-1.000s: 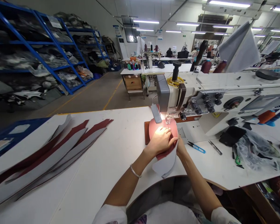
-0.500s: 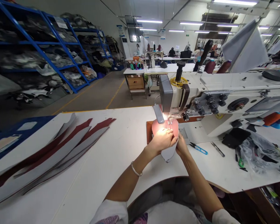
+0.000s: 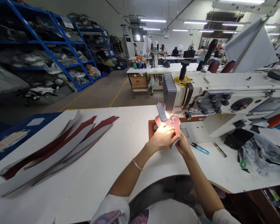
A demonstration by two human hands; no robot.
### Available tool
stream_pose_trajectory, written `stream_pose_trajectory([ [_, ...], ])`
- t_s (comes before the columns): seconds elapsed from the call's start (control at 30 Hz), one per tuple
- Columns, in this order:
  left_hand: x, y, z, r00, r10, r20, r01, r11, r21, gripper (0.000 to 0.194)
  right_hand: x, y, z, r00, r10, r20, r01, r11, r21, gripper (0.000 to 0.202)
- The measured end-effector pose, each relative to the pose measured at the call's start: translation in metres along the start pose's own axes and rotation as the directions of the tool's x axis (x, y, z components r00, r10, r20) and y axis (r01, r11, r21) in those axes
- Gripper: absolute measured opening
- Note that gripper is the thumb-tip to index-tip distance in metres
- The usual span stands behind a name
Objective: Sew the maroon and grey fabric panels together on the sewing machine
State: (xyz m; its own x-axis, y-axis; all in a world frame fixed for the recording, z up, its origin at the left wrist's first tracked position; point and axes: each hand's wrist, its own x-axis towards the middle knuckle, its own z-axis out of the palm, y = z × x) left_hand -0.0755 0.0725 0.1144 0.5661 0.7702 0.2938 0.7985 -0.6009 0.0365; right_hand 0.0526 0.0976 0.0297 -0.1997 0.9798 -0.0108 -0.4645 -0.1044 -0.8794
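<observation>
Under the needle of a white sewing machine (image 3: 200,87) lies a reddish-pink fabric piece (image 3: 176,124) with a pale grey underside, brightly lit by the machine's lamp. My left hand (image 3: 162,137) rests on top of it, fingers bent and close together near the presser foot (image 3: 172,120). At the piece's right edge, my right hand (image 3: 183,143) grips it from the side, its fingers partly hidden underneath. Blue-handled thread snips (image 3: 202,148) and metal snips (image 3: 220,150) lie to the right of my right hand.
Several long dark-red and grey strips (image 3: 60,152) lie on the white table (image 3: 102,168) at left. A clear plastic bag (image 3: 261,155) and a black pouch (image 3: 238,138) sit at right. Blue shelves (image 3: 60,46) stand beyond; people are in the background.
The fabric piece has turned and shifted under the needle; its grey tail below my hands now shows much less. Both hands stay on it. The whole view has moved slightly.
</observation>
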Motion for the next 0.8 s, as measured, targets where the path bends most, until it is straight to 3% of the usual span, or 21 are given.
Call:
stream_pose_trajectory([
  [0.43,0.000,-0.009,0.012,0.989,0.064,-0.133,-0.058,0.997,0.049,0.044,0.000,-0.005,0.002,1.000,-0.008,0.030,0.005,0.996,0.093,0.026],
  [0.6,-0.001,-0.008,0.023,0.973,0.040,-0.226,-0.027,0.998,0.062,0.038,0.003,-0.003,0.001,1.000,0.000,-0.018,0.002,0.995,0.096,0.028],
  [0.8,-0.001,-0.009,0.033,0.965,-0.032,-0.262,0.053,0.996,0.074,0.034,0.009,-0.001,0.001,1.000,-0.005,-0.017,0.007,0.992,0.127,0.030],
])
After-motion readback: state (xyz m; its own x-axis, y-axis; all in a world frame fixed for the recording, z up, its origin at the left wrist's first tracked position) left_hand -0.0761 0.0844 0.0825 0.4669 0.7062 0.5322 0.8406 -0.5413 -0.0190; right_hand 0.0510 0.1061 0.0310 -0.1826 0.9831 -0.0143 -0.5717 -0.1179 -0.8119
